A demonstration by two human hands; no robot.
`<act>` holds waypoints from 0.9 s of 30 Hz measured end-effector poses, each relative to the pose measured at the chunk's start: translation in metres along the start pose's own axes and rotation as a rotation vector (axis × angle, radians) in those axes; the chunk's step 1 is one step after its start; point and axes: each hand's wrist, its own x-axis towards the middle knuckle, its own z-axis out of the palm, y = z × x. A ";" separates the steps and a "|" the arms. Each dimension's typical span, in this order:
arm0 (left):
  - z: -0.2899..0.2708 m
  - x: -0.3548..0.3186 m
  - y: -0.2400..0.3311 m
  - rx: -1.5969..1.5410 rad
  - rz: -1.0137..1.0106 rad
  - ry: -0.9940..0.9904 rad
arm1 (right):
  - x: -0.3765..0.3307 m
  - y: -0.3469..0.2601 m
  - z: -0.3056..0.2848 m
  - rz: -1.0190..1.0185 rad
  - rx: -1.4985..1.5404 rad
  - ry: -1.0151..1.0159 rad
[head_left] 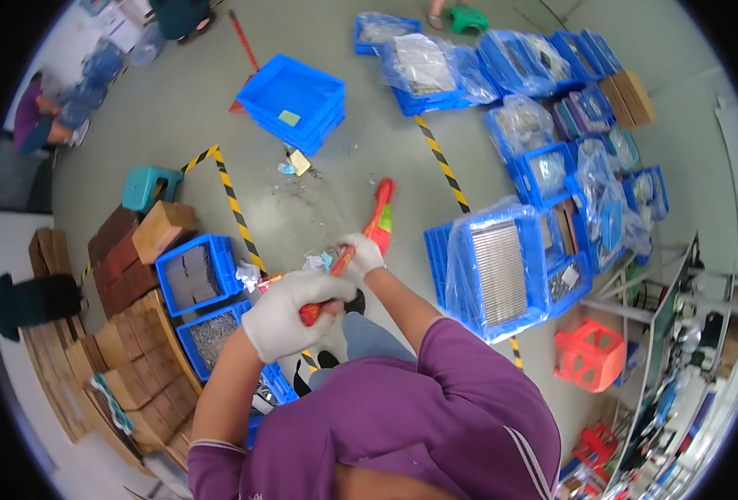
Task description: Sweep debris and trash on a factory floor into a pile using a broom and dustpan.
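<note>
Both my hands wear white gloves and grip a red broom (345,257) held slantwise in front of me. My left hand (292,312) is closed round the top end of its handle, close to my body. Farther down, my right hand (360,257) wraps round the same handle. The broom's red and green head (383,218) points away from me, over the grey floor. Crumpled white paper (315,262) lies near my hands. Beyond it, dark dust and a yellowish scrap (300,162) are scattered on the floor.
Stacked blue crates (294,92) stand ahead, with a red long-handled dustpan (237,107) behind them. On the right are a blue crate of metal parts (502,275) and a red stool (590,354). Crates (198,275), cardboard boxes (165,233) and a teal stool (148,187) line the left. Other people are farther off.
</note>
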 end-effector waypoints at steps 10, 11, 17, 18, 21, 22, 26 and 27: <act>0.097 -0.143 -0.075 -0.419 -0.617 0.223 | -0.050 -0.211 -0.076 -0.279 -0.234 -0.142; 0.111 -0.156 -0.084 -0.371 -0.760 0.162 | -0.071 -0.222 -0.076 -0.210 -0.226 -0.191; 0.262 -0.216 -0.144 -1.688 -0.894 0.677 | -0.215 -0.258 -0.037 -0.035 -0.057 -0.812; 0.279 -0.225 -0.147 -1.730 -0.840 0.719 | -0.234 -0.252 -0.031 -0.057 -0.054 -0.986; 0.330 -0.264 -0.164 -1.840 -0.889 1.008 | -0.286 -0.257 -0.017 0.156 0.061 -1.358; 0.351 -0.280 -0.166 -1.942 -1.017 1.314 | -0.292 -0.259 -0.017 0.161 -0.001 -1.397; 0.445 -0.363 -0.206 -2.145 -1.079 1.810 | -0.302 -0.284 0.005 0.373 -0.062 -1.429; 0.451 -0.368 -0.202 -2.284 -0.985 1.805 | -0.307 -0.285 0.012 0.408 -0.212 -1.403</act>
